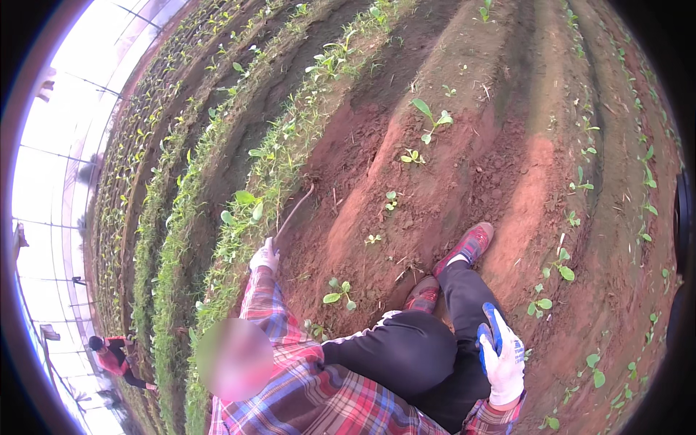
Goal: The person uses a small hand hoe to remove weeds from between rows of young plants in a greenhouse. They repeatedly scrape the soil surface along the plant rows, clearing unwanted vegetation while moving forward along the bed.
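My left hand (pixel 265 256), in a white work glove, grips the near end of a thin, curved tool handle (pixel 296 211). The handle's far end reaches the soil beside a weedy strip (pixel 283 147); any blade there is too small to make out. Resting over my right side, my right hand (pixel 501 356) wears a white glove with blue-coated fingers. Its fingers are apart and nothing shows in them. Leafy seedlings (pixel 340 293) grow from the reddish soil bed (pixel 353 217) between the hands, with more young plants (pixel 432 120) farther along.
My shoes (pixel 465 250) stand on the soil by a furrow (pixel 497 163). Another seedling row (pixel 560 266) runs along the right. Beyond the weedy strips at left, another person (pixel 113 356) bends low near a translucent greenhouse wall (pixel 49 179). A blurred disc covers part of the lower left.
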`<state>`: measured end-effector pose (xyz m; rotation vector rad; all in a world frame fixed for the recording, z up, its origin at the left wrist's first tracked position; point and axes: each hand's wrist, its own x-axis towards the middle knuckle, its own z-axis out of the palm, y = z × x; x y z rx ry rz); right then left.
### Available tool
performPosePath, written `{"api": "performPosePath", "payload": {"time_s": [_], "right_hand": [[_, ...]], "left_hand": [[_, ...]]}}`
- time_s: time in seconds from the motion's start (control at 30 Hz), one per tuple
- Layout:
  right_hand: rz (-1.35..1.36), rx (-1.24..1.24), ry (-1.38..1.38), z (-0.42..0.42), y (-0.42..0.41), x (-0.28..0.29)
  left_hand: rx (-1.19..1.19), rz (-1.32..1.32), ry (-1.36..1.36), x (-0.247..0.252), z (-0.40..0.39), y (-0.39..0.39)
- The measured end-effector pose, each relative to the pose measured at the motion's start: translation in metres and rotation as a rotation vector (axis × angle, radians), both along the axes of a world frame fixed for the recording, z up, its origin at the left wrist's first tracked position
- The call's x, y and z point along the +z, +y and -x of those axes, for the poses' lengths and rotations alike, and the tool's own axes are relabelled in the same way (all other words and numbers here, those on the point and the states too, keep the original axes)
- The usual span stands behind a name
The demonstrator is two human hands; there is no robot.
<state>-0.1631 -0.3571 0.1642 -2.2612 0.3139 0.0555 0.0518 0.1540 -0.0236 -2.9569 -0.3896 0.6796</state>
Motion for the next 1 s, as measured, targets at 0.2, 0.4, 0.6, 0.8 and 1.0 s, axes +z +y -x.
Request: {"api": "performPosePath", "payload": {"time_s": [0.2, 0.4, 0.6, 0.8, 1.0], "right_hand": [[-0.013, -0.071, 0.05, 0.008, 0.004, -0.007], [-0.055, -0.127, 0.117, 0.004, 0.007, -0.009], [-0.059, -0.163, 0.138, 0.006, 0.006, -0.011], [-0.123, -0.206, 0.127, 0.009, 0.008, -0.016], [-0.087, -0.242, 0.07, 0.013, 0.008, -0.027]], "left_hand": [[0.102, 0.047, 0.047, -0.001, 0.058, 0.037], [0.155, 0.091, 0.055, -0.001, 0.079, 0.024], [0.054, 0.106, 0.077, -0.004, 0.125, 0.032], [0.004, 0.104, 0.032, 0.006, 0.116, 0.024], [-0.041, 0.165, -0.01, 0.011, 0.103, 0.025]]}}
